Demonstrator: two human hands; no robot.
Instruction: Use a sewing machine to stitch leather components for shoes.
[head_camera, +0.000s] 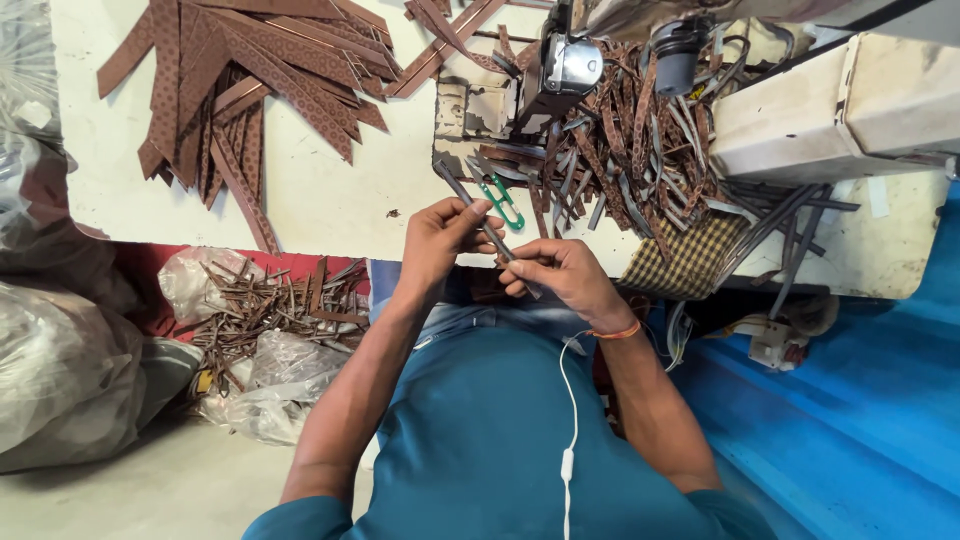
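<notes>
My left hand (436, 240) and my right hand (562, 275) both pinch one narrow dark strap strip (462, 194) just above my lap, at the near edge of the white work table (330, 190). The strip runs diagonally from the table down through my fingers. The left hand grips its upper part and the right hand its lower end. Green thread snips (503, 203) lie on the table just beyond my fingertips. An orange band circles my right wrist.
A sewing machine (562, 66) stands behind the snips, with a heap of brown and grey strips (640, 140) to its right. Long brown patterned straps (250, 75) fan out at the table's far left. A checked cloth (690, 258) hangs off the edge. Plastic bags of scrap (270, 315) sit on the floor.
</notes>
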